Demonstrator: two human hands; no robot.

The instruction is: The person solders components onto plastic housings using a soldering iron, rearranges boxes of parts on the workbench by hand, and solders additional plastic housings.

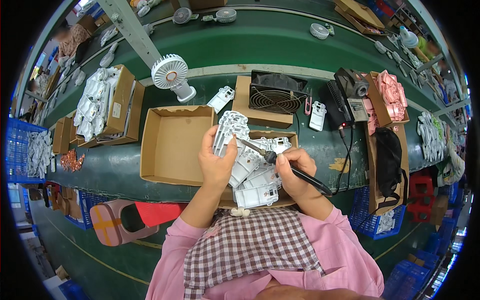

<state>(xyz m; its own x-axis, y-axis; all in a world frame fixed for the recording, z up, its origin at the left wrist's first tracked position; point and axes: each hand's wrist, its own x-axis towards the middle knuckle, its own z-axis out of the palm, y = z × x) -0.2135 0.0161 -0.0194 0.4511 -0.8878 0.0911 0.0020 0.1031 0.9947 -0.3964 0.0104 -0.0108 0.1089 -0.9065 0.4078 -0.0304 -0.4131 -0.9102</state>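
My left hand [216, 156] is closed round a white plastic housing [233, 123], holding it up above the bench. In my right hand [295, 171] is a soldering iron [311, 181], gripped like a pen. Its metal tip points left and reaches the lower part of the housing, by my left thumb; whether it touches cannot be made out. Below both hands, a cardboard box holds several more white housings [256, 196]. Left of my left hand stands a bare open cardboard box [146, 142].
A white fan [170, 72] and a black cooling fan [277, 92] stand behind the boxes. Right of them is a black soldering station [340, 105], its cable running to the iron. Boxes of white parts [97, 102] and pink parts [391, 95] flank the bench; a green conveyor [270, 47] lies beyond.
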